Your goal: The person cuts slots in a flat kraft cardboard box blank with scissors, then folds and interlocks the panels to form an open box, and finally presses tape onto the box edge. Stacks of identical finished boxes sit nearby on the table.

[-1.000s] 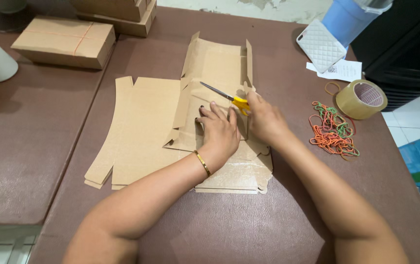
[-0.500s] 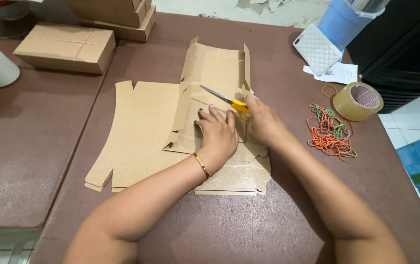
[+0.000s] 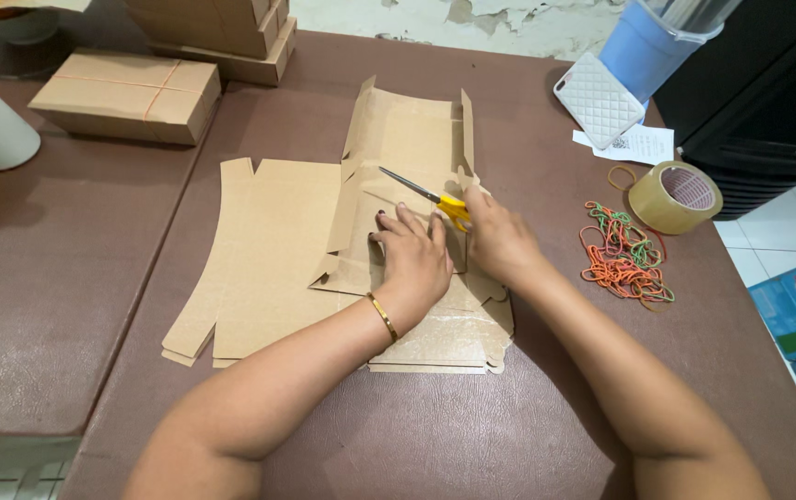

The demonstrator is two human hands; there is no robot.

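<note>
Right hand [image 3: 500,243] grips yellow scissors [image 3: 430,199], mid-cut on flat cardboard [image 3: 407,139]; left hand [image 3: 413,261] pins it, palm flat. Next probably needs steady advance along the cut.

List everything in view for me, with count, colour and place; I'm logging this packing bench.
flat cardboard blanks: a stack, brown, table centre
scissors: one, yellow handles, on the blanks
rubber bands: a heap, orange and green, right
tape roll: one, clear tan, far right
phone case: one, white, back right
paper slip: one, white, beside the case
closed boxes: several, brown, back left
table: one, brown
left hand: flat on the blanks, gold bracelet
right hand: holding the scissors
</note>
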